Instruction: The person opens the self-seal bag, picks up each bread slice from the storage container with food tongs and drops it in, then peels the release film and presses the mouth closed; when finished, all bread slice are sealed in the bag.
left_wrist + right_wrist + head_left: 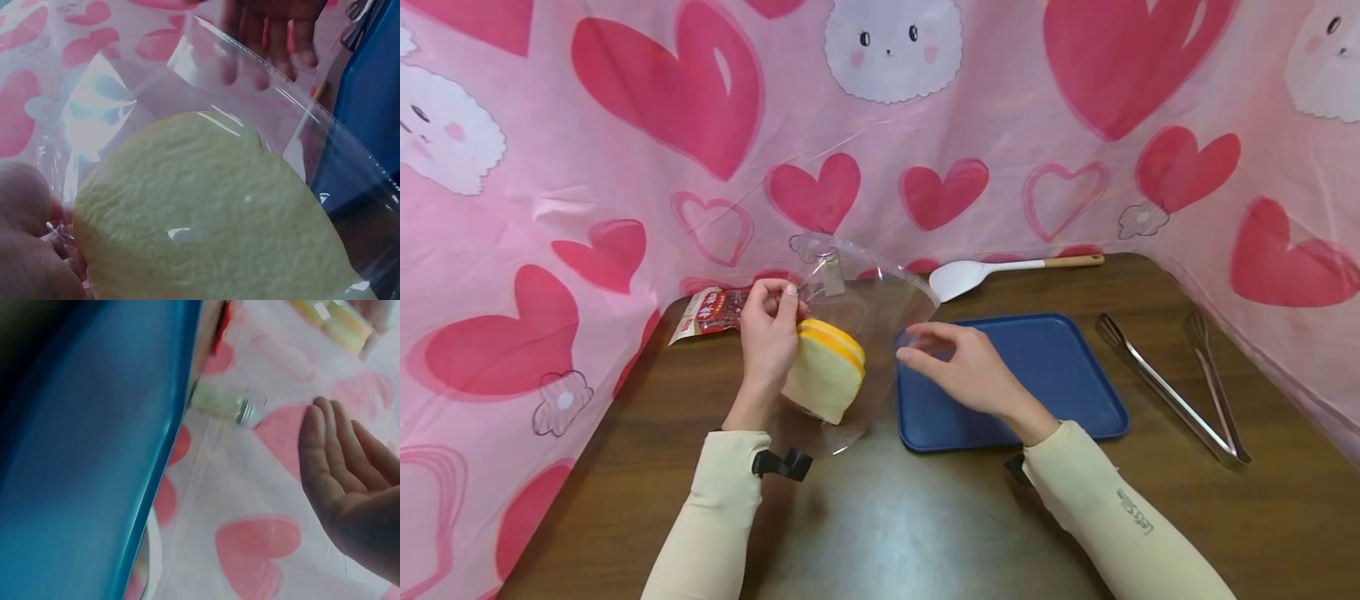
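Observation:
My left hand (769, 333) pinches a clear plastic bag (880, 333) by its left side, above the table. Inside the bag is a sandwich (823, 375) of pale bread with a yellow-orange layer along its edge. The left wrist view shows its broad bread face (200, 200) up close through the shiny film, with crumpled plastic at the fingers. My right hand (966, 367) hovers to the right of the bag, over the left part of a blue tray (1030, 367). Its fingers are extended and slightly bent, with nothing held, as the right wrist view also shows (350, 475).
A red snack packet (718, 310) lies at the back left, beside the left hand. A small jar (219, 403) stands behind the bag. A white spatula (962, 277) with a wooden handle lies behind the tray, and metal tongs (1172, 392) lie to its right.

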Action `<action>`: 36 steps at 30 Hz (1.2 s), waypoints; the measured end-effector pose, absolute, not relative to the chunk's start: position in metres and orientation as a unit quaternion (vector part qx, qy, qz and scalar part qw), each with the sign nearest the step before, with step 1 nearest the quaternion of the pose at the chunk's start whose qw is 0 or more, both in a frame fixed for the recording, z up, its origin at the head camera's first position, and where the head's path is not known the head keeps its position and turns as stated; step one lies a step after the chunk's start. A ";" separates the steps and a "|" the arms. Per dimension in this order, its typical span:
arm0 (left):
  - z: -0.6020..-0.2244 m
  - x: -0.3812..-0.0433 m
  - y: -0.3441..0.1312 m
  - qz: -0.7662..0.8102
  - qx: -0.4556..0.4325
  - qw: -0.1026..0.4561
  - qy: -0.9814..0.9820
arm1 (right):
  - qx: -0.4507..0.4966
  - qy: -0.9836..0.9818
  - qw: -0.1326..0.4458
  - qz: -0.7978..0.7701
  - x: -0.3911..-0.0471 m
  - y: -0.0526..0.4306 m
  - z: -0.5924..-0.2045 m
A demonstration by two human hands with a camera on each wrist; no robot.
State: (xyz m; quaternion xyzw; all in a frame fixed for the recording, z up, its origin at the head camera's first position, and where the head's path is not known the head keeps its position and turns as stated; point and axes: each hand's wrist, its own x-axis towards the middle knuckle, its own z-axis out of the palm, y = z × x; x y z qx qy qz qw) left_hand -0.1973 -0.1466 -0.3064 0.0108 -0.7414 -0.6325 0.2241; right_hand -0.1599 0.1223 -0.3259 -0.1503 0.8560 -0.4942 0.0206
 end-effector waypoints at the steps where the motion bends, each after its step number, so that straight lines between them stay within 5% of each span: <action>1: -0.307 -0.197 -0.144 -0.637 0.013 0.222 -0.738 | -0.149 0.848 0.005 -0.508 -0.161 0.118 -0.326; 8: -0.308 -0.189 -0.139 -0.682 0.030 0.202 -0.703 | -0.147 0.816 -0.113 -0.548 -0.170 0.103 -0.327; 14: -0.306 -0.180 -0.156 -0.726 0.027 0.186 -0.662 | -0.149 0.790 -0.155 -0.575 -0.173 0.100 -0.322; 30: -0.288 -0.157 -0.201 -0.728 -0.085 0.164 -0.660 | -0.177 0.687 -0.164 -0.685 -0.179 0.077 -0.307; 36: -0.298 -0.162 -0.216 -0.697 -0.100 0.104 -0.702 | -0.166 0.675 -0.135 -0.706 -0.185 0.070 -0.315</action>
